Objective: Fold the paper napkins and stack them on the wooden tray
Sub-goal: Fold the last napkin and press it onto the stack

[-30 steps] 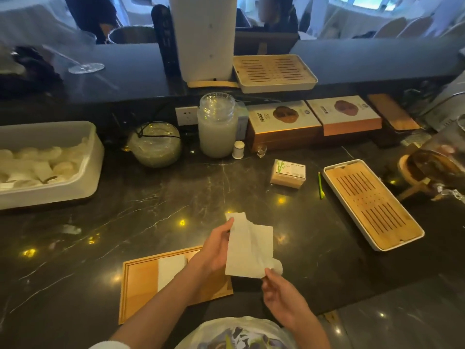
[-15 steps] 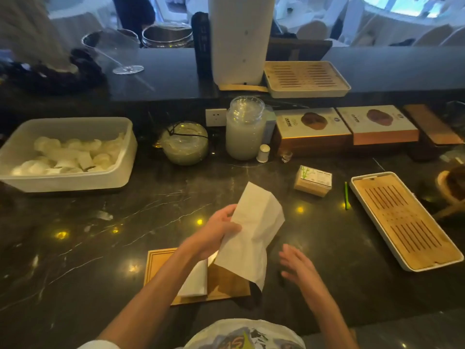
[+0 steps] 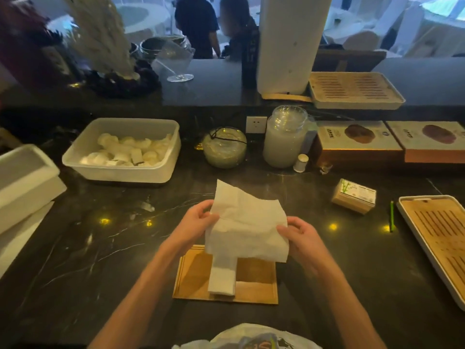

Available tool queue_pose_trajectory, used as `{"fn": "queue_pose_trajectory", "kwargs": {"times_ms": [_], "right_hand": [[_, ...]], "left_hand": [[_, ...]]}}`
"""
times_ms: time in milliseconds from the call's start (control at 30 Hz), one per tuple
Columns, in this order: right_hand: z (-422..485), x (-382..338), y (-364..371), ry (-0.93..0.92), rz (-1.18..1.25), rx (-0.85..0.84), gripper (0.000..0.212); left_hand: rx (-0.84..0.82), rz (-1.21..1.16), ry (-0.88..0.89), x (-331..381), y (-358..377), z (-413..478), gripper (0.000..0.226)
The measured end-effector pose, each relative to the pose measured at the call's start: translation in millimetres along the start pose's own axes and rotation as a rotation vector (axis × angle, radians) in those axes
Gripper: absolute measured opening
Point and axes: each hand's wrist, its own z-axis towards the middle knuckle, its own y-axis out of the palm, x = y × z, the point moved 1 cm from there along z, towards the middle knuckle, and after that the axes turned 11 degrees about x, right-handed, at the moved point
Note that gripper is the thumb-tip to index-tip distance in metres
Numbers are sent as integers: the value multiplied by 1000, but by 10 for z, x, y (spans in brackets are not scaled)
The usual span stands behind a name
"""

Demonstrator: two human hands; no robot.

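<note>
So the paper napkin (image 3: 246, 227) is up in the air, held over the far end of the wooden tray (image 3: 193, 273), with both hands on it. The left hand (image 3: 198, 220) grips the left edge with curled fingers, and the right hand (image 3: 299, 235) pinches the right edge the same way. The napkin is plain white, soft and a bit crumpled. It's partly doubled over, with one corner sticking up at the top left and a wavy upper edge. No print or pattern on it that I can see.

Under it, the tray sits flat on the dark marbled counter (image 3: 100, 248), right in front of the person. There's a narrow pile of folded napkins (image 3: 222, 280) lying in it lengthwise, left of centre. Its far end is hidden behind the held napkin.

As for writing, there's honestly not much to read. The small box (image 3: 354, 196) to the right has a green bamboo drawing and some lines of print, all too tiny to make out. The two flat boxes (image 3: 357, 137) (image 3: 432, 137) by the back wall each show a brown oval picture and a short dark label on the left side, too blurry to read.
</note>
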Motion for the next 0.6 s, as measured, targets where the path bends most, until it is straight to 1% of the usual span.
{"fn": "queue_pose_trajectory", "kwargs": {"times_ms": [133,233,300,400,433,533,600], "right_hand": [[-82,-169,-95,-4,57,-49,17],[-160,-230,-170,-34,35,38,14],[-195,-233,-197,-45,43,81,15],[-246,-259,-239,-72,47,126,12],[-254,-267,-260,-82,51,139,13],[-255,-296,-296,-93,104,129,29],[-255,-317,-293,-105,110,125,32]], "left_hand": [[1,23,50,25,-34,-26,29],[-6,-7,72,50,-26,-20,31],[-47,-18,101,69,6,-21,29],[-104,-27,173,100,47,-21,34],[-116,-43,191,104,57,-20,34],[-120,-73,220,108,77,-3,34],[-99,-88,241,109,86,10,27]]}}
